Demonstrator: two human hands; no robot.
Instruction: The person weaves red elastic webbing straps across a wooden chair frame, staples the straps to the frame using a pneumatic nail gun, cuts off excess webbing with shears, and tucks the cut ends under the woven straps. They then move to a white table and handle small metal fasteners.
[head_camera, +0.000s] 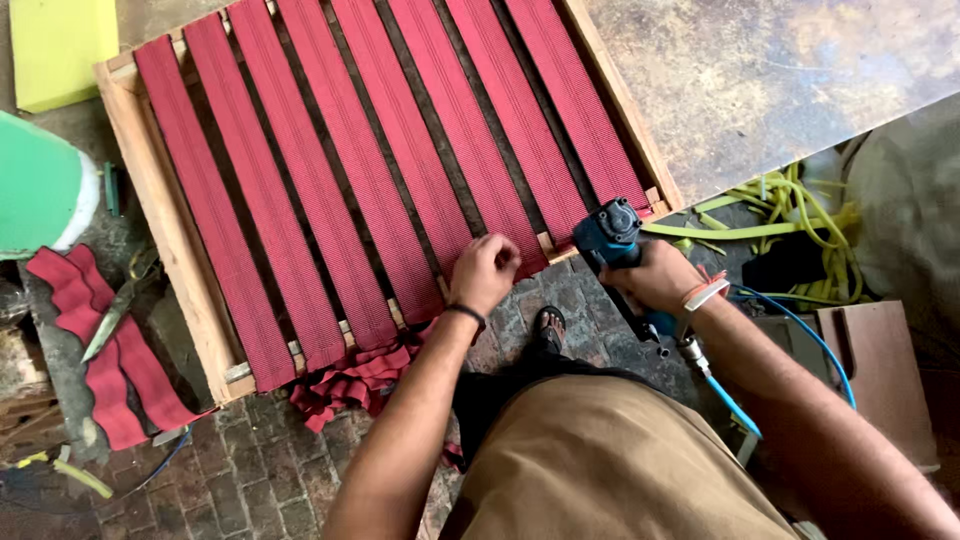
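Brick floor; left hand (484, 272) pinching red webbing (452, 150), right hand (658, 277) gripping half-hidden blue tool (612, 240), perhaps a stapler.

A yellow foam block (55, 45) sat up at 11 o'clock, with a green foam piece (35, 185) just below it at 9. Loose red webbing (95, 350) was dumped at 8 o'clock, scissors (120, 300) lying on top of it. Tangled yellow hose (790, 215) piled up at 3 o'clock, beside a brown board (880, 370). Brick floor (230, 480) underneath, kinda grimy.
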